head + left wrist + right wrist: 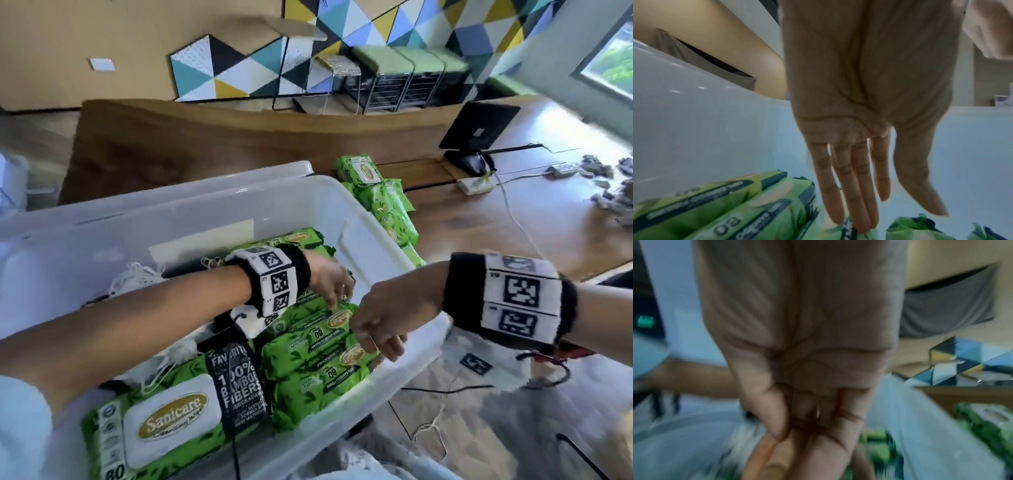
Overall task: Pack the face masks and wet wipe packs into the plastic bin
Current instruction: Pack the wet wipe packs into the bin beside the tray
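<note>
left hand (869, 113) flat over wipe packs (748, 216) inside bin (376, 219).

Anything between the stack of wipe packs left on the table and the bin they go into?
Only the bin's own right wall. The wipe packs on the table sit right against its outside, so they must be lifted over the rim. Both hands, left hand and right hand, hover inside, above packed wipes.

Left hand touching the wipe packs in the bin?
Touching. The left wrist view shows the left hand with straight fingers whose tips land on a green wipe pack inside the bin, with no gap visible.
</note>
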